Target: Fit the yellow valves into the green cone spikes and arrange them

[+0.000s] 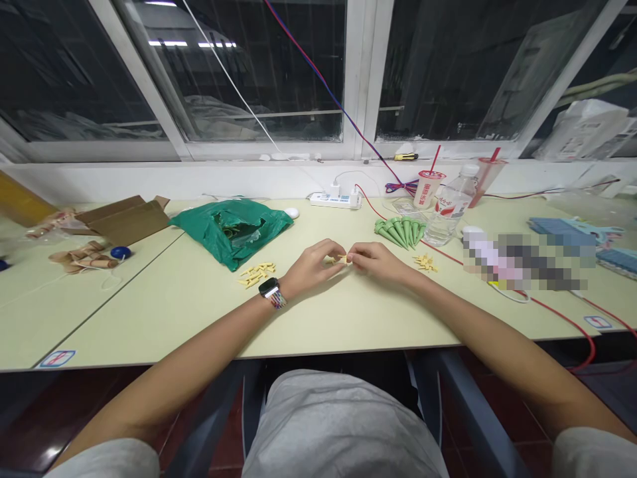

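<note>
Yellow piece (341, 259), small and hard to make out, is being pinched at both ends just right of the green bag (231, 229), close above the table (348, 318). The left hand (311, 269) and right hand (375, 260) are meeting fingertip to fingertip, both clamped on it, seemingly so that each thumb and forefinger can work one end. More yellow bits (257, 272) are lying just in front of the bag, within easy reach of the left hand. Green cones (401, 231) are sitting farther right of the bag as a separate bunch, apparently sorted by kind.
</note>
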Tool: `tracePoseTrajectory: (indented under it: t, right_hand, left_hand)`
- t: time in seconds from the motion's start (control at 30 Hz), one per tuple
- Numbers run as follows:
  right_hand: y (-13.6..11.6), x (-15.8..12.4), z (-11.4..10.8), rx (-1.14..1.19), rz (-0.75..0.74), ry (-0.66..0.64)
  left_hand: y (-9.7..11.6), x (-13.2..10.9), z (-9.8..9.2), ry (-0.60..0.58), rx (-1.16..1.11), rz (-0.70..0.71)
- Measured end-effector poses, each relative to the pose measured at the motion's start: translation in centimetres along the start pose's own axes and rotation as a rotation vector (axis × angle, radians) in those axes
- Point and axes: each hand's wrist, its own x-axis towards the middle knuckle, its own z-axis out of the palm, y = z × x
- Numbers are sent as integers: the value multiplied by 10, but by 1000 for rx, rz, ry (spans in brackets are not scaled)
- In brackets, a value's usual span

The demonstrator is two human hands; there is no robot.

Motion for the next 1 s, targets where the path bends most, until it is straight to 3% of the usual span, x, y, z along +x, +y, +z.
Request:
tracePoseTrajectory:
  t: [0.23, 0.53, 1.0]
  right_hand:
    - [5, 2, 1, 81, 17, -1]
    - [0, 0, 5, 2, -44, 43]
    - [0, -2, 6, -130, -178, 51]
  left_hand:
    - [5, 0, -4, -43, 182, 122]
    - [3, -2, 0, -18, 134, 68]
    - [4, 0, -2, -45, 302, 181]
